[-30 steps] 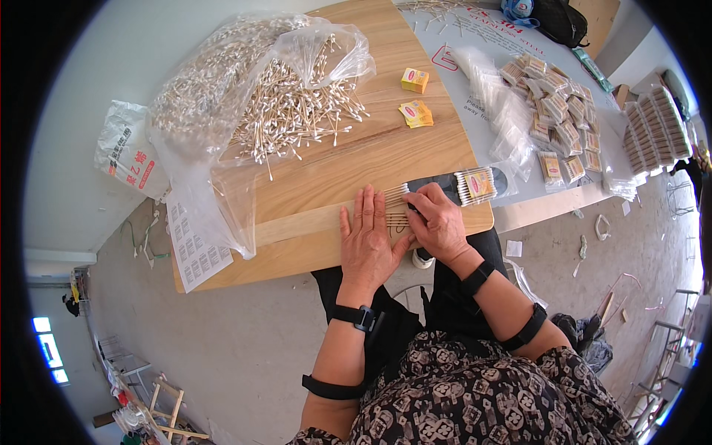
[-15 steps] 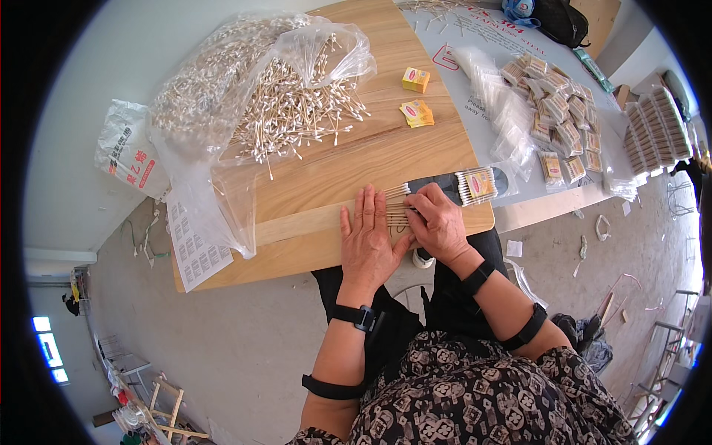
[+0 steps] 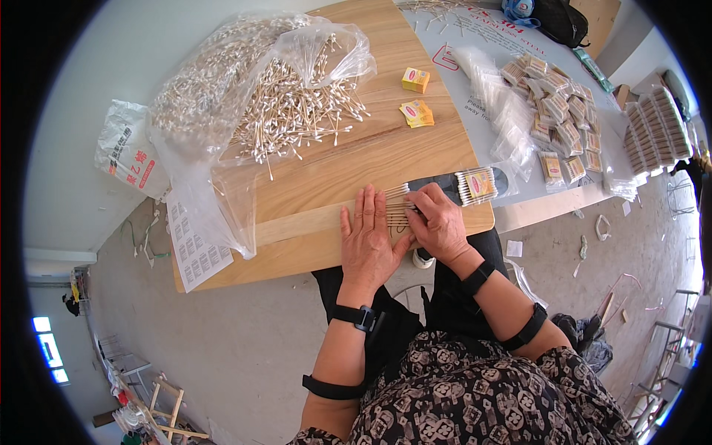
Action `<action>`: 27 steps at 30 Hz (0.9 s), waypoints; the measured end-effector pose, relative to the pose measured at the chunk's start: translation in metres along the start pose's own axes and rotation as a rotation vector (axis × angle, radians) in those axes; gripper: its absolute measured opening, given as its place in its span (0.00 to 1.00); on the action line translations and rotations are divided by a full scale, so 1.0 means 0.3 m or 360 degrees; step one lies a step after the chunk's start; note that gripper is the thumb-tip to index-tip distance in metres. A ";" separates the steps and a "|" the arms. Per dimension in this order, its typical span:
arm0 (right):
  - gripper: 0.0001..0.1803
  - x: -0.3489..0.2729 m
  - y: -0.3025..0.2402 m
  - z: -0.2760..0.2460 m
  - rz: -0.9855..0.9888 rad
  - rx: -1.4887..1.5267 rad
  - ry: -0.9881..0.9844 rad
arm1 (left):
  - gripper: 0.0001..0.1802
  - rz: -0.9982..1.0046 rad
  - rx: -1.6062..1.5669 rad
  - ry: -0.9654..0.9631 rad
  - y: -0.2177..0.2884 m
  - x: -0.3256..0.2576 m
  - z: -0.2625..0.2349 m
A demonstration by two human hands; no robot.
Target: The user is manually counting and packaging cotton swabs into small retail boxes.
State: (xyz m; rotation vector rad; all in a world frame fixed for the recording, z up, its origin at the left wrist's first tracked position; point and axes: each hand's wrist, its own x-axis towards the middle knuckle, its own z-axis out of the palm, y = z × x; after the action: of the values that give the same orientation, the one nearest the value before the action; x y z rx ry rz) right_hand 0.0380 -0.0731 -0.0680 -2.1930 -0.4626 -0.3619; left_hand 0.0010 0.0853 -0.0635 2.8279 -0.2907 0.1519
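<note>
My left hand (image 3: 366,236) lies flat on the wooden table near its front edge, fingers stretched out and pointing away from me. A row of cotton swabs (image 3: 397,211) lies side by side between my hands, partly hidden under both. My right hand (image 3: 438,224) is closed, its curled fingers pressed to the right ends of these swabs. Just right of it, a flat bundle of cotton swabs with a yellow label card (image 3: 476,185) rests on a dark strip (image 3: 437,182). The fingertips of my right hand are partly hidden.
A large clear plastic bag (image 3: 230,159) spills loose cotton swabs (image 3: 297,111) at the back left. Yellow cards (image 3: 417,113) and a small yellow stack (image 3: 415,79) sit at the table's right. Clear sleeves (image 3: 493,96) and packed swab bundles (image 3: 567,137) cover the grey surface beyond.
</note>
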 end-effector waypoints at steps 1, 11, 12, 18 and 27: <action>0.11 0.000 0.000 0.002 0.0037 0.0017 0.0005 | 0.50 0.0001 -0.0006 -0.0011 -0.001 0.000 0.000; 0.16 0.007 -0.005 0.002 0.0060 -0.0101 -0.0075 | 0.50 -0.0004 -0.0008 -0.0011 0.001 0.000 -0.002; 0.16 0.007 -0.003 0.002 0.0061 -0.0115 -0.0079 | 0.50 -0.0004 -0.0014 -0.0012 0.002 0.001 -0.001; 0.16 0.006 -0.002 0.004 0.0046 -0.0148 -0.0097 | 0.49 0.0007 -0.0017 -0.0010 0.000 0.002 -0.006; 0.14 0.007 -0.014 -0.016 0.0232 0.0280 0.0076 | 0.35 -0.0026 -0.0349 0.0379 -0.102 0.087 -0.013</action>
State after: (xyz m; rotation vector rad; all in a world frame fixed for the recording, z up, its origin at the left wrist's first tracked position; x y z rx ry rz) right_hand 0.0377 -0.0741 -0.0614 -2.0285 -0.2948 -0.2829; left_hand 0.0326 0.1103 -0.0648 2.5625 -0.2162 0.4222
